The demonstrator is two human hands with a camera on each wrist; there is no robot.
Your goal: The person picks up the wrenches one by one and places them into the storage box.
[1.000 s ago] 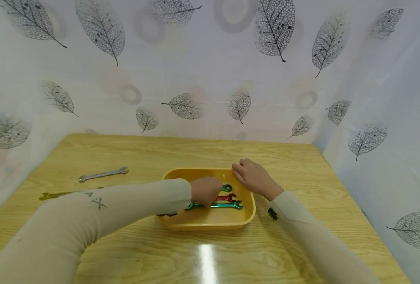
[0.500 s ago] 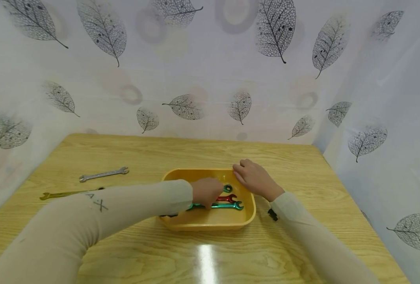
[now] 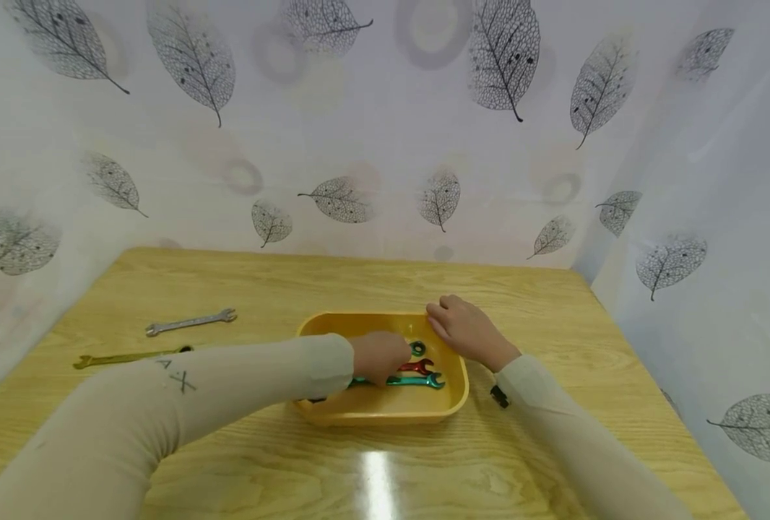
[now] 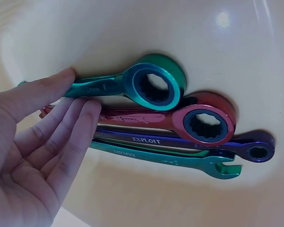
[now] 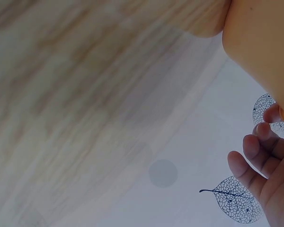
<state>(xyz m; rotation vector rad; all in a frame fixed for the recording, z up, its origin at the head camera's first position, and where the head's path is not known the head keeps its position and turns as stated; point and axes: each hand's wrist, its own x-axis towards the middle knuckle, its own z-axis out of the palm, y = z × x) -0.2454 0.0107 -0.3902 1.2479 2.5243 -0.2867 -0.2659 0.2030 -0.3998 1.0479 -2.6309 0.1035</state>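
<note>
My left hand (image 3: 380, 355) reaches down into a yellow plastic tray (image 3: 385, 419). In the left wrist view its thumb and fingertips pinch the handle of a green ratchet wrench (image 4: 176, 75). Just below that lie a red ratchet wrench (image 4: 184, 122), a slim purple wrench (image 4: 175, 142) and a longer green open-ended wrench (image 4: 199, 163), side by side on the tray floor. The hand covers their left ends. At the tray's back right corner my right hand (image 3: 469, 331) holds the rim; the right wrist view shows its fingers by the tray's outer wall (image 5: 260, 47).
Left of the tray, a silver wrench (image 3: 191, 322) and a gold wrench (image 3: 121, 357) lie on the wooden table (image 3: 489, 462). The left sleeve (image 3: 229, 383) passes over the gold one's right end. A leaf-patterned curtain (image 3: 385, 144) stands behind and at both sides.
The view tilts up slightly, so everything sits a little lower in it. Both hands keep their places at the tray, and the wrenches lie practically as before.
</note>
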